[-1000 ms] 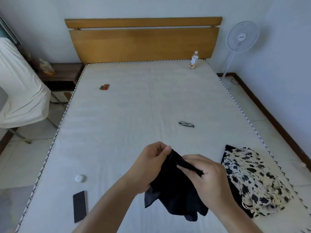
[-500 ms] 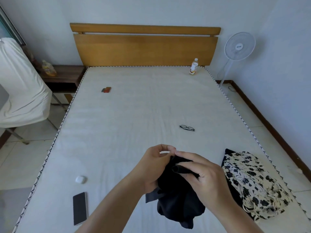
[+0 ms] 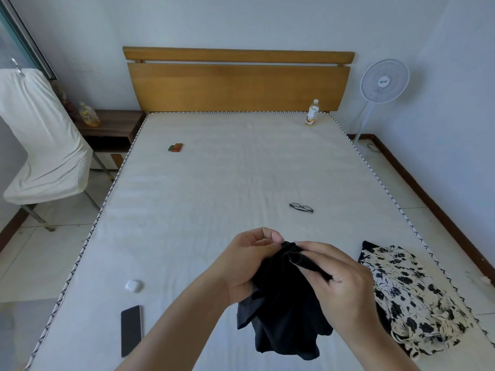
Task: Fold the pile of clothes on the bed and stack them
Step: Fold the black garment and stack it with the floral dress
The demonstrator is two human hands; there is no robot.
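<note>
A wide bed [image 3: 214,183] with a pale mattress and a zigzag-trimmed edge fills most of the view, its wooden headboard [image 3: 238,84] against the far wall. To the left stands a chair draped in white cloth [image 3: 40,135], with a dark bedside stand [image 3: 112,124] behind it carrying a yellowish bottle [image 3: 88,115]; at the far right a white pedestal fan [image 3: 383,81] stands on the floor. Near the right edge of the mattress lies a cream garment with black flowers [image 3: 417,298], crumpled over a dark piece beneath it. In the near middle, held up above the mattress, hangs a black garment [image 3: 286,311], bunched at its top and drooping loosely below. The left hand [image 3: 249,261] has its grip closed on the top of the black garment, fingers curled and thumb meeting them at the bunched edge. The right hand [image 3: 340,279] pinches a fold of the same cloth between thumb and fingers just beside the left, the two hands nearly touching. A dark phone [image 3: 131,330] lies face up near the left edge, with a small white earbud case [image 3: 133,285] just beyond it. A clear drink bottle [image 3: 312,112] stands upright at the far right corner by the headboard. A pair of black glasses [image 3: 301,207] rests right of centre, and a small red and green object [image 3: 176,147] lies far left.
</note>
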